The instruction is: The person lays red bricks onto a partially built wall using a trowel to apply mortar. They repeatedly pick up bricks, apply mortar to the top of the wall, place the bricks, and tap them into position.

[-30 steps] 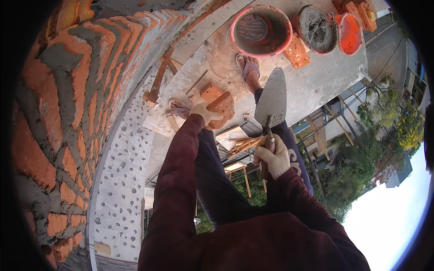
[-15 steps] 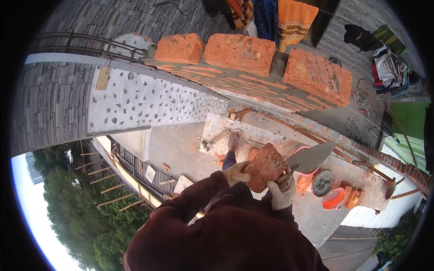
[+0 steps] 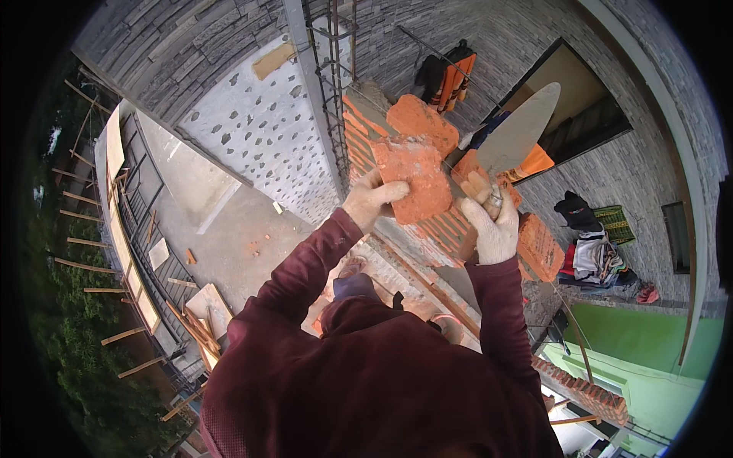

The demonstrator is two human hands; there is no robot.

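A rough orange brick is gripped by my left gloved hand at its left edge, raised over the brick wall. My right gloved hand is wrapped round the trowel's handle at that brick's right. The trowel's pointed grey blade points up and to the right over the wall. More bricks sit along the wall top, one just behind the held brick and one right of my right hand.
Steel rebar rises at the wall's end beside a dotted white panel. Below left are a concrete floor, boards and a timber-railed edge with trees beyond. Clothes and towels lie and hang behind the wall.
My view has swung toward the wall. The brick in my left hand has risen from over the bucket area to the wall top, and the trowel has moved up with it.
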